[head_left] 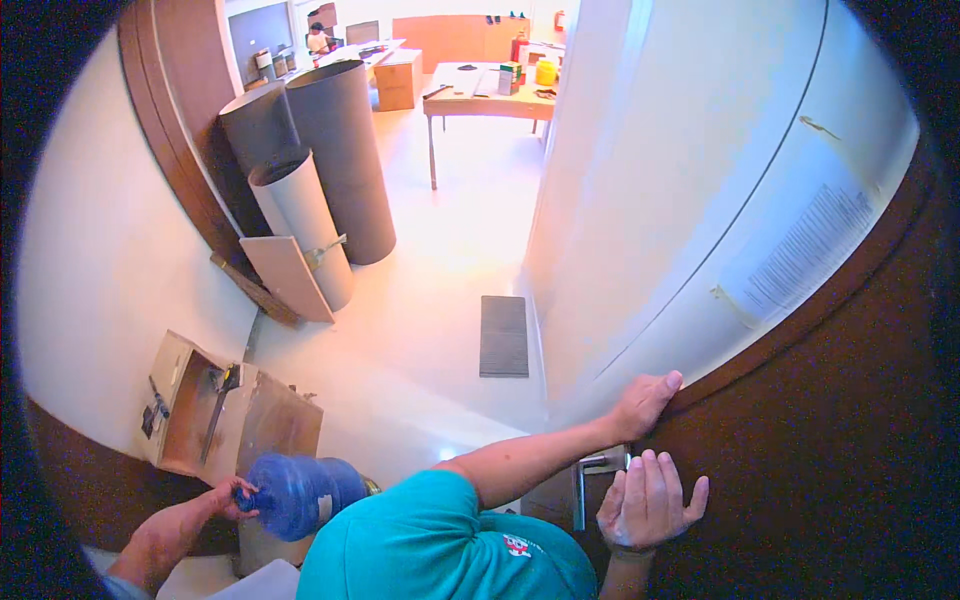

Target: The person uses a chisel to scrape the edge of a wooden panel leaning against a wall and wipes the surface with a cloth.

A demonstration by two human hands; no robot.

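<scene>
My left hand (230, 498) comes in at the lower left, its fingers closed round the neck of a large blue water jug (305, 495). The jug lies sideways in the air, and its far end meets a co-worker's teal shirt (420, 540). My right hand (648, 505) is open with fingers stretched out, close to the metal lever handle (582, 490) and the dark brown door (800, 450). Whether it touches the door I cannot tell. The co-worker's bare arm reaches across, and that person's hand (645, 402) rests at the door's edge.
A worn wooden box (285, 420) with tools stands at the left wall. Beyond it are tall cardboard tubes (345, 160) and a leaning board (288, 278). A dark mat (503, 337) lies on the floor. Farther back stands a table (460, 105) with containers; another person sits at the far left.
</scene>
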